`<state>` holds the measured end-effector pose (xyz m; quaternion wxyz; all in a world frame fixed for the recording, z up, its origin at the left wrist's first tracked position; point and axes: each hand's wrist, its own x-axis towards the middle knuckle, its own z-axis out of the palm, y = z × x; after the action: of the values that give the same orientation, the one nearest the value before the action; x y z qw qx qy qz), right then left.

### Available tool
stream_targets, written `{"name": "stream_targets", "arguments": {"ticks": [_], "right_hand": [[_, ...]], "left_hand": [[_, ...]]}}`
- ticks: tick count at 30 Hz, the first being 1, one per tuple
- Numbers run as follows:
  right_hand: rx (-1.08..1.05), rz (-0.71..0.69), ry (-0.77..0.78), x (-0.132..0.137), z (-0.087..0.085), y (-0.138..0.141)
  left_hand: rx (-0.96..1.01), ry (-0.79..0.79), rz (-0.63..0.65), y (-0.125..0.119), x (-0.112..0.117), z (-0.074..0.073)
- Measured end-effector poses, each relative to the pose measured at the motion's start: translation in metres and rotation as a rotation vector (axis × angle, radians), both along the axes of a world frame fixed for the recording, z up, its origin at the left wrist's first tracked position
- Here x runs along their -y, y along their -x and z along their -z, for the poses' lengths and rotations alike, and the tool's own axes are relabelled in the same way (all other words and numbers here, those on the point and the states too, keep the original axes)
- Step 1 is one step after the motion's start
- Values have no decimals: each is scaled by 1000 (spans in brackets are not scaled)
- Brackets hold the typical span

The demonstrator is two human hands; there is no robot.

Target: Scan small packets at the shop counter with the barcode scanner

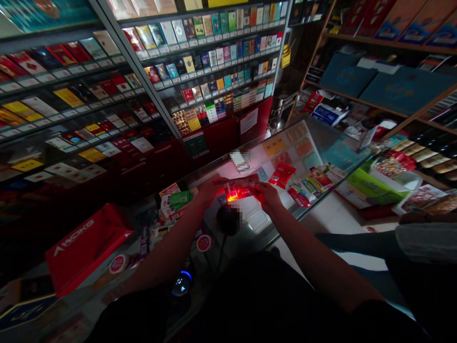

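Between my two hands is a red snack-like packet (pixel 245 189), its print too blurred to read. My left hand (pixel 213 186) is closed on its left end and my right hand (pixel 267 195) on its right end. A bright red and orange glow falls on the packet's left part and tints my fingers. Just below it stands a dark round-headed device (pixel 228 220), partly blurred out, with a cable running down. Another red packet (pixel 282 175) lies on the glass counter (pixel 259 209) right of my right hand. Beyond my hands is a pixelated pale item (pixel 240 161).
Small colourful packs (pixel 310 186) lie on the counter's right side. On the left are green boxes (pixel 178 199), round tubs (pixel 204 243) and a red bag (pixel 89 247). Shelves of cigarette packs (pixel 221 57) rise behind. At the right, another person's legs (pixel 360 245) show beside the counter.
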<state>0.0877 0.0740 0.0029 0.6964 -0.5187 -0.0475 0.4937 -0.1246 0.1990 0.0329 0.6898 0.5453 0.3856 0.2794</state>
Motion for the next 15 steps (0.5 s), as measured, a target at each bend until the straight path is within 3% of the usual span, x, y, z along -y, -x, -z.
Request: {"name": "stream_targets", "arguments": {"ticks": [8,15], "right_hand": [[405,-98,-8,23,4,-12],[553,-175,54,42,0,-13]], "left_hand": [[-84,-18,-37,0,1,5],[-84,-49,-4,2,6,6]]}}
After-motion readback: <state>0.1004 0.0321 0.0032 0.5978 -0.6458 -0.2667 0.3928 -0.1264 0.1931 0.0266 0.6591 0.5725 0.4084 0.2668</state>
